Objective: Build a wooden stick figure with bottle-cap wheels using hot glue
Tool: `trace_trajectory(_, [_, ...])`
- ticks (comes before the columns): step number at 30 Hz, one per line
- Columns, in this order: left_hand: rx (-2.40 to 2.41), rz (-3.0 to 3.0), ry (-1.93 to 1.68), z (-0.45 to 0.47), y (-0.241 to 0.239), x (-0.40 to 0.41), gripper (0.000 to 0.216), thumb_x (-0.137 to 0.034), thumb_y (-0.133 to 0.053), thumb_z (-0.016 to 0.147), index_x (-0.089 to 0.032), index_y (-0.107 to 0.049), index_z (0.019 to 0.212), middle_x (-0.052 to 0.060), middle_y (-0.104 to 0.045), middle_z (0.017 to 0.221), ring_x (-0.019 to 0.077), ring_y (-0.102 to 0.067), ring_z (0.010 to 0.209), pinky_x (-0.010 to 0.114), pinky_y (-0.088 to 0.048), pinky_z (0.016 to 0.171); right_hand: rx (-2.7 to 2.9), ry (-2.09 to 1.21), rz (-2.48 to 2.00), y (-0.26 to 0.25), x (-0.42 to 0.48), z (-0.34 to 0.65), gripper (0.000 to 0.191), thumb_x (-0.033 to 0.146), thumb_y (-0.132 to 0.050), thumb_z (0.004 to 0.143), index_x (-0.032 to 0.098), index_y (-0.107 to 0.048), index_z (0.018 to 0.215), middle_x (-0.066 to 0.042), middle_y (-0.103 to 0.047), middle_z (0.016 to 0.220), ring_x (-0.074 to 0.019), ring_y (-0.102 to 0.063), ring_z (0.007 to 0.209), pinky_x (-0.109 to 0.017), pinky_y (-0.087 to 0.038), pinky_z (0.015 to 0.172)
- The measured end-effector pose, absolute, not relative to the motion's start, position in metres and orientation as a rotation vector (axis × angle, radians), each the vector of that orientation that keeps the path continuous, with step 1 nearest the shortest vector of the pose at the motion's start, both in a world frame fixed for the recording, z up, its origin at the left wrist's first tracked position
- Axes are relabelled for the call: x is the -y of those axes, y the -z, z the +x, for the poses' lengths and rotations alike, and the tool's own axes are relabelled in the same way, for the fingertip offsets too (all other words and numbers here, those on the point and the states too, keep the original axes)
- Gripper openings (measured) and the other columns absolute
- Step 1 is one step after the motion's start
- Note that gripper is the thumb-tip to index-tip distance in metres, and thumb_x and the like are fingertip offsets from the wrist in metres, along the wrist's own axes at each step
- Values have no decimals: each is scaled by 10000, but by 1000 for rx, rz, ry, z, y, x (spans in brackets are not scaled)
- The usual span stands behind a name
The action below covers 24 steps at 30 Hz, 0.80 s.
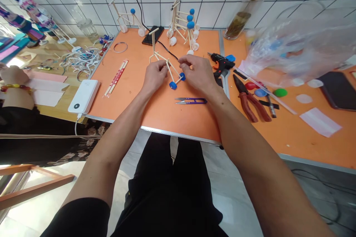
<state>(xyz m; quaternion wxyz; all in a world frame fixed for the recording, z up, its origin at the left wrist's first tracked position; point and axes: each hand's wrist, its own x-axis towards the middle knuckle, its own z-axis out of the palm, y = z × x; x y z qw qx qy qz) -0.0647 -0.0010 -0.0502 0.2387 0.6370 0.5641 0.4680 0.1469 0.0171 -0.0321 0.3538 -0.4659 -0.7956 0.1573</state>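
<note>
A small model of thin wooden sticks with two blue bottle caps as wheels (pixel 175 81) stands on the orange table (pixel 155 114). My left hand (pixel 154 76) pinches one of its sticks from the left. My right hand (pixel 196 72) is closed on the sticks from the right, just above the blue caps. A tall stick of the model rises behind my left hand. Purple thread snips (pixel 191 100) lie on the table just in front of my right hand.
Finished stick models (pixel 182 26) stand at the back by the tiled wall. A black glue gun (pixel 221 61), red pliers (pixel 250 102), loose caps and a clear plastic bag (pixel 300 44) lie right. A white power bank (pixel 83 96) and wrapped chopsticks (pixel 116 77) lie left. Another person's arm (pixel 15 89) rests far left.
</note>
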Motion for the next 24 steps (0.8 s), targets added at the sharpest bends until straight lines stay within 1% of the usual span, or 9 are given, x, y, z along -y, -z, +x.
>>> trace_trajectory(3, [-1544, 1754, -1279, -65, 50, 1, 308, -73, -652, 1038, -239, -717, 786, -14, -658, 657, 201, -613, 671, 350, -445, 711, 2074, -441, -1180, 35, -17, 146, 345, 161, -670, 1059, 260, -922, 1273, -88, -936, 1290, -350, -858, 1224, -526, -638, 1151])
trace_trajectory(6, [-1542, 1776, -1277, -65, 49, 2, 370, -85, -648, 1041, -242, -639, 707, -10, -652, 652, 200, -603, 675, 359, -440, 716, 2093, -452, -1167, 36, -14, 143, 308, 188, -714, 1038, 262, -929, 1246, -76, -943, 1200, -345, -861, 1172, -513, -648, 1113])
trace_trajectory(8, [-1532, 1778, -1279, -65, 49, 2, 395, -75, -644, 1042, -241, -614, 685, -9, -646, 651, 197, -595, 674, 363, -435, 722, 2098, -451, -1169, 36, -12, 141, 294, 190, -737, 1026, 261, -932, 1234, -79, -948, 1183, -345, -870, 1155, -506, -650, 1099])
trace_trajectory(15, [-1522, 1741, -1276, -63, 46, 4, 394, -40, -627, 1047, -241, -641, 709, -17, -637, 647, 191, -577, 654, 366, -424, 722, 2125, -430, -1208, 37, -12, 139, 313, 180, -739, 1000, 266, -939, 1224, -78, -957, 1187, -355, -884, 1154, -504, -663, 1077])
trace_trajectory(20, [-1541, 1763, -1264, -63, 45, 4, 397, -46, -631, 1037, -240, -633, 691, -11, -653, 649, 193, -572, 646, 359, -439, 716, 2118, -416, -1226, 38, -13, 138, 324, 176, -722, 1015, 269, -943, 1233, -81, -955, 1182, -346, -879, 1121, -497, -657, 1055])
trace_trajectory(24, [-1535, 1760, -1273, -63, 46, 3, 377, -36, -621, 1026, -237, -655, 709, -11, -665, 658, 189, -575, 648, 349, -445, 718, 2128, -392, -1243, 39, -13, 137, 334, 170, -726, 1014, 251, -950, 1249, -92, -953, 1175, -347, -871, 1105, -487, -647, 1028])
